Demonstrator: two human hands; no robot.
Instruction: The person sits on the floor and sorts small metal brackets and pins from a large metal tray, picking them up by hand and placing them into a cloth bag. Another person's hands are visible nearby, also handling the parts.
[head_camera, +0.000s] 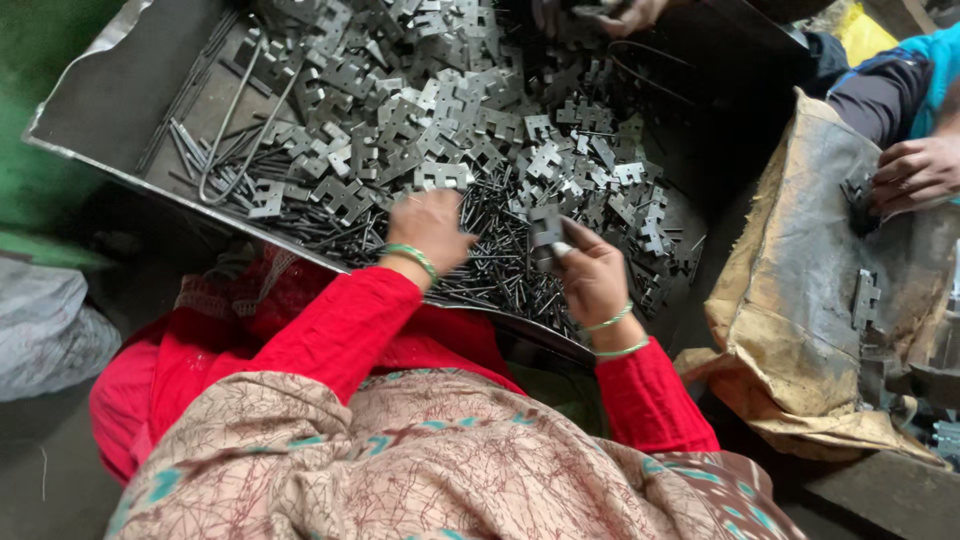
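Note:
A large metal tray (110, 90) holds a heap of grey stamped metal plates (420, 110) and a spread of thin dark steel pins (490, 250). My left hand (432, 228) reaches down into the pins at the tray's near edge, fingers curled among them; whether it grips any is hidden. My right hand (590, 275) is raised just above the pins and pinches one grey notched plate (546, 226) between thumb and fingers. Both wrists carry green bangles below red sleeves.
Bent wire loops (235, 130) lie at the tray's left. Another person's hand (915, 172) rests on a worn brown sack (800, 290) at the right, with a metal plate (864, 298) on it. A second pair of hands (600, 14) works at the tray's far edge.

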